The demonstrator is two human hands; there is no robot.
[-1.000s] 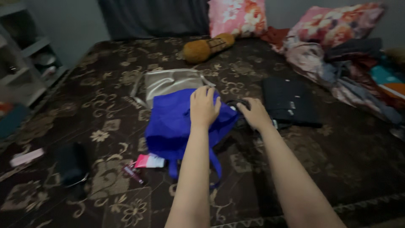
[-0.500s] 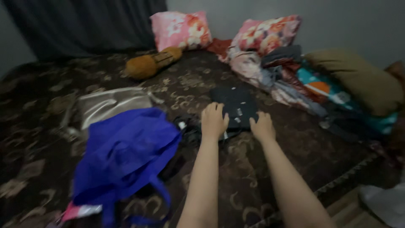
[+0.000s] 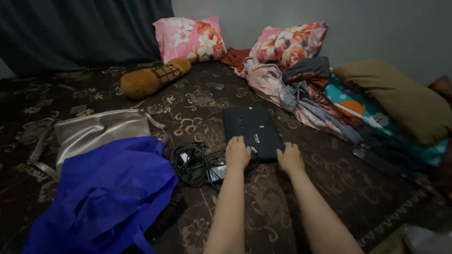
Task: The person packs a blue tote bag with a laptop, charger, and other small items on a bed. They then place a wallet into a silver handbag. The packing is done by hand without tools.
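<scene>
The near edge of the black laptop is gripped by the left hand and right hand (fingers curled over it), beside tangled cables.

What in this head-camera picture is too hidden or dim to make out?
- Near edge of the black laptop: covered by the left hand and right hand.
- What lies under the blue bag: hidden.
- Cable bundle: too dark to tell plugs apart.
- Heap of clothes: single pieces unclear.

Home bedroom, patterned brown bedspread, floral pillows at upper centre, heaped clothes right, dark curtain upper left.
</scene>
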